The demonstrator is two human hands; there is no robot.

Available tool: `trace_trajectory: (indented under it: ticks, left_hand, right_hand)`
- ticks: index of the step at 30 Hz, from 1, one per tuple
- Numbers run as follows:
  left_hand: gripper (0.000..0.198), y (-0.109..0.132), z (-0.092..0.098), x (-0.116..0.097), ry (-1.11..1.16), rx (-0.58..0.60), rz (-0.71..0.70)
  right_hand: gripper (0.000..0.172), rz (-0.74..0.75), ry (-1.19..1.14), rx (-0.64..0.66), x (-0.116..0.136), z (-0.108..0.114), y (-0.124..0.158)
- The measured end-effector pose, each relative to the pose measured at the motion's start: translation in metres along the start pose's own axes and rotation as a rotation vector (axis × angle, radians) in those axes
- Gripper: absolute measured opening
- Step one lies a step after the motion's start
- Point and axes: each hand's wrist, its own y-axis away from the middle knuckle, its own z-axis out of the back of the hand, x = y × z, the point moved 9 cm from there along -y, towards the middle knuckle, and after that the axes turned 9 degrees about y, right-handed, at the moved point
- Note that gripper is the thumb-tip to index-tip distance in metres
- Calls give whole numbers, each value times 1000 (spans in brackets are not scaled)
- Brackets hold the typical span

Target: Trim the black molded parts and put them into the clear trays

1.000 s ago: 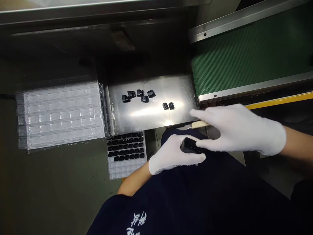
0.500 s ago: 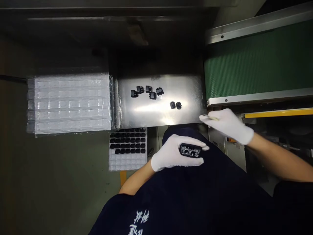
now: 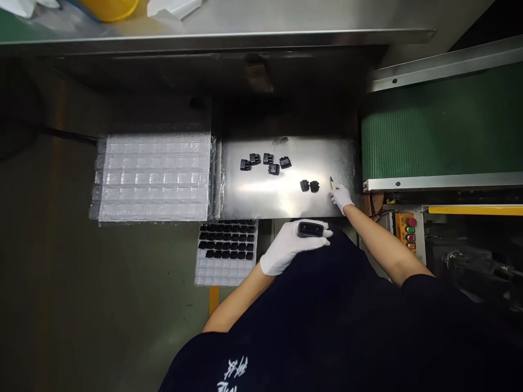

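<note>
My left hand [image 3: 286, 245], in a white glove, is closed around a black plastic housing [image 3: 311, 229] in front of my body; a smooth, dark recessed face of it shows. On the right part of the metal table, my gloved right hand [image 3: 341, 198] has its fingers on a slim tool [image 3: 332, 183] with a pale yellowish handle and a dark tip, perhaps a small knife. Just left of the tool lie two small black parts [image 3: 309, 186]. Several more black plastic parts [image 3: 267, 159] are scattered farther left on the metal table [image 3: 261, 204].
A stack of clear plastic trays [image 3: 155, 178] stands left of the table. Below the table's edge sits a tray [image 3: 224, 270] with rows of black parts. To the right are a green conveyor belt [image 3: 441, 130], a yellow bar [image 3: 474, 209] and a button box [image 3: 409, 230].
My right hand has moved forward and left onto the table with the tool. The housing in my left hand has turned from its hollow side to a smoother face. The view has shifted.
</note>
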Motion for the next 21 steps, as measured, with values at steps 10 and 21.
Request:
trace_trajectory:
  ticks: [10, 21]
  left_hand:
    - [39, -76, -4, 53, -33, -11, 226]
    - [37, -121, -132, 125, -399, 264, 258]
  right_hand:
    - [22, 249, -184, -139, -5, 60, 91]
    - [66, 495, 405, -291, -25, 127, 212]
